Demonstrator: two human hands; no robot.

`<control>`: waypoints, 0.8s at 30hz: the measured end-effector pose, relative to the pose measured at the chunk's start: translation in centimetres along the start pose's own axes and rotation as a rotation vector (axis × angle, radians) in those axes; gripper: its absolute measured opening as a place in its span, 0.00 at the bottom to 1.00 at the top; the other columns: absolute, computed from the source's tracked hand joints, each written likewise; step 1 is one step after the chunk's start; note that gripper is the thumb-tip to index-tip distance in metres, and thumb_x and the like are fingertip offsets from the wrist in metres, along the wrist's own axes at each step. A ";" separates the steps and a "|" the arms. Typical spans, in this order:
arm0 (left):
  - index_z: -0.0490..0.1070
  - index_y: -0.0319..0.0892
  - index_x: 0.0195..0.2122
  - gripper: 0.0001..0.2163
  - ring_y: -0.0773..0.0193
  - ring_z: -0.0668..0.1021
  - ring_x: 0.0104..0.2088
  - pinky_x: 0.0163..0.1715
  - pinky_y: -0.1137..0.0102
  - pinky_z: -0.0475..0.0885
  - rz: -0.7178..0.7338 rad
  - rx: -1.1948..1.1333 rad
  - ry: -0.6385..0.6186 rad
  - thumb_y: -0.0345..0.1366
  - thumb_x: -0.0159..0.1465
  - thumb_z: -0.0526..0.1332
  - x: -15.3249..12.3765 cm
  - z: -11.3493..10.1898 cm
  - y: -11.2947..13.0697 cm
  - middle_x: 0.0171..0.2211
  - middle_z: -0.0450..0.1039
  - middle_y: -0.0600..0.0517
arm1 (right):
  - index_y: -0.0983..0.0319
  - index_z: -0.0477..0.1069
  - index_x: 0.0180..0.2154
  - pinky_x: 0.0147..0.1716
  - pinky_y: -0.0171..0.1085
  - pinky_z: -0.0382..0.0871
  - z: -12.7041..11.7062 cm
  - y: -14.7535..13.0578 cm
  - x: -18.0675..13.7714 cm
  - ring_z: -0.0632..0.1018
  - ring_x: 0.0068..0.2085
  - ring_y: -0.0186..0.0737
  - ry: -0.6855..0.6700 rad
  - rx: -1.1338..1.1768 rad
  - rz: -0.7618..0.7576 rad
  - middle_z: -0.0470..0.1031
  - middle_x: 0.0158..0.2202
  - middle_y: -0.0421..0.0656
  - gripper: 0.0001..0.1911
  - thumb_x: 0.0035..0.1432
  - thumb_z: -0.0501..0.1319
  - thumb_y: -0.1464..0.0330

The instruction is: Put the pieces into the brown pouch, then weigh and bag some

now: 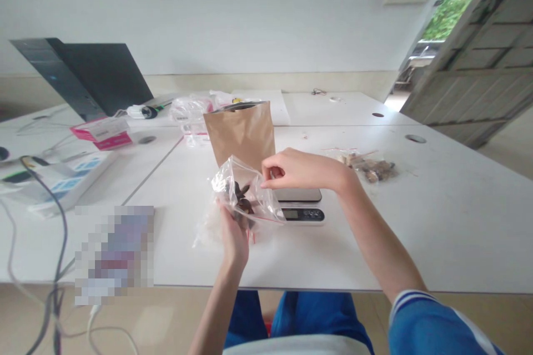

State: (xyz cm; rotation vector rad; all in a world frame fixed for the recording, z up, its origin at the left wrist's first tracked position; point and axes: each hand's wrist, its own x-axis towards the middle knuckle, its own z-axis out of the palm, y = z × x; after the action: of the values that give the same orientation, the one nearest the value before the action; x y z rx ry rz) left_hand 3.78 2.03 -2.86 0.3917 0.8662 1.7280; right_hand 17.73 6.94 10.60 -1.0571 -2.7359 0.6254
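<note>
My left hand (234, 236) is wrapped round the lower part of a clear zip bag (266, 204), tilted with its mouth up. Inside the bag lie dark brown dried pieces (242, 199) that look like mushrooms. At the bag's upper right edge, my right hand (281, 169) is closed in a pinch on the plastic. Just behind the bag stands a brown paper pouch (244, 133), open at the top. A flat kitchen scale (303, 215) with a small display lies under my right forearm and hand, partly hidden by the bag.
Clear bags of dried pieces (377, 169) lie to the right on the white table (416, 233). On the left are a power strip (79, 180), a pink box (104, 132), cables and a blurred-out flat object (120, 249). A black computer tower (83, 75) stands at the back left.
</note>
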 end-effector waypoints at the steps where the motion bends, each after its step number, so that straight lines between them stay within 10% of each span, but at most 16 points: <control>1: 0.74 0.40 0.33 0.15 0.69 0.76 0.23 0.23 0.76 0.70 -0.008 0.009 0.018 0.45 0.62 0.53 0.0 0.1 0.0 0.26 0.77 0.52 | 0.64 0.69 0.25 0.26 0.31 0.56 0.2 -0.5 -0.2 0.68 0.25 0.30 -0.001 -0.022 0.011 0.70 0.25 0.39 0.11 0.55 0.59 0.64; 8: 0.71 0.41 0.30 0.14 0.69 0.76 0.26 0.23 0.78 0.68 0.030 0.023 0.002 0.46 0.60 0.54 -0.6 1.1 0.3 0.23 0.73 0.54 | 0.67 0.70 0.38 0.42 0.37 0.64 3.3 -1.6 1.9 0.72 0.43 0.41 0.028 -0.176 -0.141 0.71 0.42 0.51 0.11 0.60 0.49 0.76; 24: 0.68 0.45 0.43 0.24 0.73 0.75 0.24 0.20 0.80 0.66 0.176 0.201 0.053 0.38 0.44 0.70 -0.1 -0.6 1.7 0.36 0.75 0.53 | 0.66 0.63 0.46 0.58 0.42 0.50 5.1 0.8 4.8 0.59 0.58 0.43 -0.112 0.172 -0.301 0.63 0.54 0.51 0.13 0.61 0.53 0.67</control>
State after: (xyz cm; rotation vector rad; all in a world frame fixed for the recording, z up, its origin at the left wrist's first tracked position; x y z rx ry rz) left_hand 2.28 1.51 -2.03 0.5727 1.0755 1.8242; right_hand 13.30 9.00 5.60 -0.5733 -2.7912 0.8711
